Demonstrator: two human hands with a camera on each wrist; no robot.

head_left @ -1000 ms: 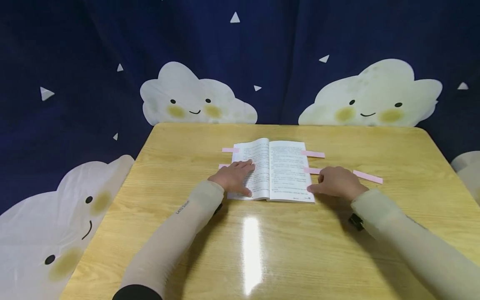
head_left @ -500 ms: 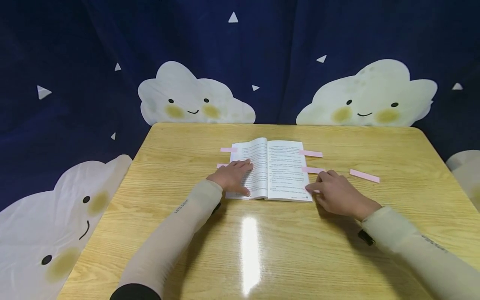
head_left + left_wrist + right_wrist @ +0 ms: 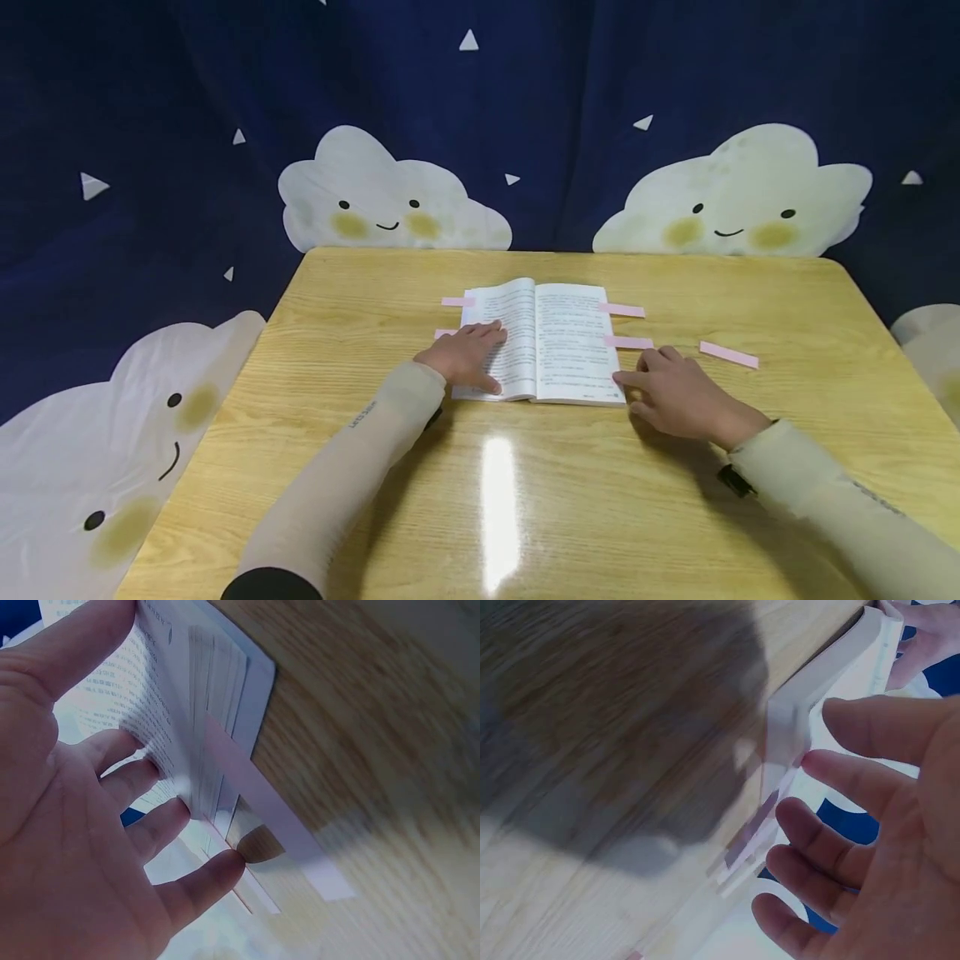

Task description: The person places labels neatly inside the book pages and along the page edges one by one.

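An open book point(image 3: 573, 367) lies on the table with printed text on both pages. My left hand point(image 3: 467, 353) rests on its left page, fingers and thumb spread. In the left wrist view a pink sticky strip point(image 3: 277, 802) juts from the page edges beside that hand. At the lower right edge of the book, my right hand point(image 3: 675, 396) touches the page with its outstretched index fingertip, the other fingers loosely bent. Two pink strips, an upper strip point(image 3: 624, 310) and a lower strip point(image 3: 630, 342), stick out from the right page edge above that finger.
One loose pink strip point(image 3: 729, 354) lies on the wooden table point(image 3: 420, 517) right of the right hand. Another pink strip point(image 3: 456, 302) pokes out at the book's upper left. A dark blue curtain point(image 3: 555, 100) with cloud faces hangs behind the table.
My right hand has drawn back slightly to the right and nearer me, its index finger straightening at the page edge. More of the lower right pink strip shows. The left hand stays put.
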